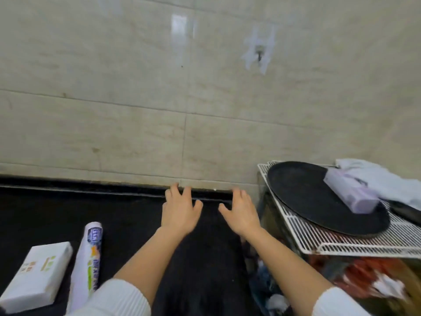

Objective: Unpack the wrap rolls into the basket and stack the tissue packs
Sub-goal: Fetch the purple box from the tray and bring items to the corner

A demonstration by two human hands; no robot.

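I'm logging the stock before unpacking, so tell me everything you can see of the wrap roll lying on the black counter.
The long white wrap roll with blue, orange and green printing looks sleeved in glossy plastic film. It lies flat on the black counter, its far end pointing toward the tiled wall and its near end hidden behind the left white ribbed sleeve. The white rectangular tissue pack lies close along its left side; whether they touch is unclear. Neither hand touches it. The print is too blurred to read.
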